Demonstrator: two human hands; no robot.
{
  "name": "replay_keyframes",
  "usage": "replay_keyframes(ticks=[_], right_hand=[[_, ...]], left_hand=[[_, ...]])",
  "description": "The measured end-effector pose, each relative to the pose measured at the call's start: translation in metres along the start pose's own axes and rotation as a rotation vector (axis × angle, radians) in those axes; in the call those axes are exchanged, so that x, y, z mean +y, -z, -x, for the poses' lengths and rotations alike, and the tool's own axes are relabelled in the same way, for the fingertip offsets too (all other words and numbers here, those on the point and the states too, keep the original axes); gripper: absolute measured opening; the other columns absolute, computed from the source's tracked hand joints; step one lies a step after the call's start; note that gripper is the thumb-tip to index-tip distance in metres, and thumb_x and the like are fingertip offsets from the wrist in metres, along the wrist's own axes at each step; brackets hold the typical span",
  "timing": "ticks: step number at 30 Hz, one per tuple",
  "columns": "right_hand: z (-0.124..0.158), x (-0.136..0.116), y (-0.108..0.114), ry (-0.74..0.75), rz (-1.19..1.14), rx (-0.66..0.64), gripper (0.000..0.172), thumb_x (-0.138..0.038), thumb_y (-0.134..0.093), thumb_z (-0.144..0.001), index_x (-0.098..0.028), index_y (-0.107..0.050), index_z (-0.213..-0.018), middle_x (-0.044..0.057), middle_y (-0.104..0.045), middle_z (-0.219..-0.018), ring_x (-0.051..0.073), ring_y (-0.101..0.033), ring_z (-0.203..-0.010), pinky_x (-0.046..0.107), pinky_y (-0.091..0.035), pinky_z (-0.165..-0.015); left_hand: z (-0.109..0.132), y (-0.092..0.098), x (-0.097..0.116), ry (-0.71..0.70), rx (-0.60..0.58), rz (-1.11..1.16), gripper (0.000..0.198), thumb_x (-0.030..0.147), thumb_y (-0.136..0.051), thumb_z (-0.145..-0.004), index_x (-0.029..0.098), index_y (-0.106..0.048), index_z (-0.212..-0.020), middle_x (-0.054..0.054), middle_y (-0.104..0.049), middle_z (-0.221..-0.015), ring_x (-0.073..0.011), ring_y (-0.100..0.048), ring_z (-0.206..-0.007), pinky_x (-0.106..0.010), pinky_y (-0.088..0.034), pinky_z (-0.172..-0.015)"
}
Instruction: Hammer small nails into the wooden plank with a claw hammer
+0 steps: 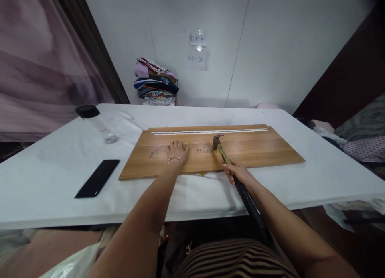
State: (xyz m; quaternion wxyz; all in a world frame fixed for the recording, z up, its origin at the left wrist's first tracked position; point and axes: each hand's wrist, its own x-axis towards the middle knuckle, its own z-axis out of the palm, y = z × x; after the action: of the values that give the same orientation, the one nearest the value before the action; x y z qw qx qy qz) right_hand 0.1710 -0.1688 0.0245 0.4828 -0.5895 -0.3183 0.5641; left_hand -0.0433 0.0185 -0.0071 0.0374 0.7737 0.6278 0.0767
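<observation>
A wooden board lies flat on the white-covered table, with two thin white strips along its far edge. My left hand rests palm down on the board, fingers spread, holding nothing. Between my hands, a short row of small nails stands in the wood. A few loose nails lie to the left of my left hand. My right hand is closed around the handle of a claw hammer. The hammer's head is at the right end of the nail row; whether it touches the board is unclear.
A black phone lies left of the board, and a clear bottle with a black lid lies behind it. Folded cloths are stacked by the back wall. The table's near edge runs close to my body.
</observation>
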Motion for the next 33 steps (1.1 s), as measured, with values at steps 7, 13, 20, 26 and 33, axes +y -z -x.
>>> replay_keyframes(ticks=[7, 13, 20, 26, 33], right_hand=[[0.0005, -0.0019, -0.0003, 0.008, 0.016, -0.020, 0.044, -0.047, -0.078, -0.064, -0.025, -0.047, -0.086, -0.012, -0.045, -0.054, 0.006, -0.037, -0.035, 0.021, -0.027, -0.032], [-0.0008, 0.0000, -0.0016, 0.018, 0.012, -0.013, 0.045, -0.048, -0.078, -0.063, -0.025, -0.047, -0.086, -0.013, -0.044, -0.053, 0.006, -0.036, -0.034, 0.021, -0.028, -0.032], [0.0012, -0.0019, -0.0017, 0.034, -0.006, -0.020, 0.045, -0.047, -0.079, -0.062, -0.025, -0.049, -0.088, -0.013, -0.046, -0.054, 0.006, -0.037, -0.035, 0.021, -0.028, -0.032], [-0.0039, 0.0004, 0.0000, 0.009, 0.014, -0.023, 0.045, -0.047, -0.080, -0.063, -0.025, -0.048, -0.085, -0.013, -0.044, -0.050, 0.007, -0.037, -0.033, 0.021, -0.030, -0.032], [-0.0043, 0.0012, 0.0013, 0.031, -0.005, -0.022, 0.043, -0.047, -0.078, -0.065, -0.024, -0.049, -0.088, -0.012, -0.046, -0.054, 0.006, -0.037, -0.035, 0.021, -0.028, -0.032]], left_hand=[[-0.0007, -0.0023, 0.0001, -0.006, -0.002, 0.006, 0.058, 0.049, -0.034, -0.101, 0.016, -0.065, -0.137, -0.019, -0.056, -0.154, -0.0351, -0.042, -0.147, -0.053, -0.033, -0.118], [0.0000, -0.0003, 0.0007, 0.006, -0.016, 0.003, 0.056, 0.048, -0.034, -0.101, 0.018, -0.065, -0.136, -0.018, -0.056, -0.155, -0.0344, -0.042, -0.148, -0.052, -0.033, -0.119], [-0.0032, -0.0042, -0.0009, -0.005, -0.006, 0.011, 0.056, 0.049, -0.034, -0.100, 0.020, -0.064, -0.138, -0.018, -0.057, -0.154, -0.0360, -0.043, -0.147, -0.054, -0.034, -0.116], [-0.0027, -0.0027, -0.0011, -0.003, -0.012, 0.008, 0.056, 0.048, -0.033, -0.101, 0.019, -0.064, -0.137, -0.017, -0.055, -0.156, -0.0343, -0.042, -0.147, -0.054, -0.033, -0.117], [-0.0032, -0.0041, -0.0015, 0.001, -0.004, 0.001, 0.056, 0.049, -0.034, -0.101, 0.017, -0.065, -0.135, -0.018, -0.056, -0.155, -0.0337, -0.042, -0.146, -0.053, -0.033, -0.118]])
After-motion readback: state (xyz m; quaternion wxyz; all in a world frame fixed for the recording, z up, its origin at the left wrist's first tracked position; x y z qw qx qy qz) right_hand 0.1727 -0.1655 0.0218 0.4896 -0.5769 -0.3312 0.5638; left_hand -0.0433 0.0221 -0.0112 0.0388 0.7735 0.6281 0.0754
